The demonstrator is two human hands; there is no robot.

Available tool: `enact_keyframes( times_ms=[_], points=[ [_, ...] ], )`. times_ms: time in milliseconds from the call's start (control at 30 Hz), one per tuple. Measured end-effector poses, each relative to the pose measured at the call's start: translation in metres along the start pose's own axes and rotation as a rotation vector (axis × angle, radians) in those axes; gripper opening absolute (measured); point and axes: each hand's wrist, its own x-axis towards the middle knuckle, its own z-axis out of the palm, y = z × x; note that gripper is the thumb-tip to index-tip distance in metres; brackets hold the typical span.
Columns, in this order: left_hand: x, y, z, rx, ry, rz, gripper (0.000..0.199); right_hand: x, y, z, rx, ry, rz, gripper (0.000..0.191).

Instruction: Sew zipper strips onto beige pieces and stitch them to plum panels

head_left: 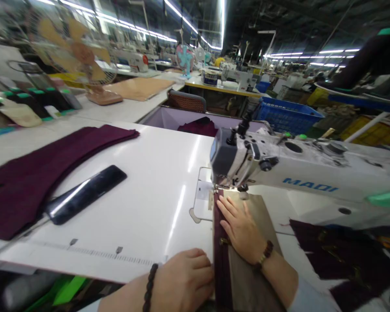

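A dark maroon strip (221, 260) with a small metal zipper pull lies along a khaki cloth (247, 281), its far end under the needle area of a white sewing machine (299, 167). My right hand (242, 227) lies flat on the strip and cloth, fingers spread just in front of the presser foot. Beside the strip's near part, my left hand (188, 277) has its fingers curled in at the strip's left edge; what they hold, if anything, is hidden.
Maroon cloth pieces (52, 173) lie at the left beside a dark glossy object (87, 195). More maroon pieces with metal parts (341, 255) are at the right. A blue basket (287, 115) and a fan (82, 56) stand farther back.
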Motion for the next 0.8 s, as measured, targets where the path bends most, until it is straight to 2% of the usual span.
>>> enact_keyframes(
  times_ms=[67, 133, 167, 200, 267, 333, 433, 567, 667, 733, 800],
  points=[
    [-0.019, -0.034, -0.029, 0.067, 0.01, -0.207, 0.024, -0.002, 0.003, 0.008, -0.038, 0.048, -0.024, 0.046],
    [-0.051, -0.079, -0.072, 0.249, 0.013, -0.603, 0.027, -0.002, 0.009, 0.019, -0.083, 0.128, -0.063, 0.047],
    [-0.072, -0.102, -0.096, 0.368, -0.013, -0.894, 0.028, -0.002, 0.011, 0.025, -0.105, 0.164, -0.087, 0.047],
    [-0.094, -0.124, -0.119, 0.448, -0.003, -1.05, 0.032, -0.002, 0.014, 0.03, -0.128, 0.203, -0.106, 0.048],
    [-0.141, -0.161, -0.156, 0.556, 0.01, -1.278, 0.039, -0.002, 0.019, 0.038, -0.172, 0.265, -0.142, 0.051],
    [-0.182, -0.185, -0.175, 0.569, -0.052, -1.463, 0.039, -0.001, 0.023, 0.044, -0.215, 0.316, -0.17, 0.054],
    [-0.222, -0.204, -0.176, 0.488, -0.184, -1.594, 0.04, -0.001, 0.029, 0.049, -0.272, 0.369, -0.215, 0.055],
    [-0.238, -0.214, -0.168, 0.437, -0.25, -1.625, 0.029, 0.001, 0.035, 0.053, -0.278, 0.37, -0.236, 0.058],
    [-0.237, -0.216, -0.173, 0.481, -0.214, -1.635, 0.024, 0.001, 0.039, 0.053, -0.264, 0.317, -0.23, 0.058],
    [-0.233, -0.213, -0.182, 0.553, -0.152, -1.622, 0.023, 0.001, 0.039, 0.052, -0.265, 0.303, -0.227, 0.057],
    [-0.225, -0.206, -0.195, 0.647, -0.066, -1.581, 0.031, 0.0, 0.038, 0.052, -0.264, 0.309, -0.223, 0.056]
  ],
)
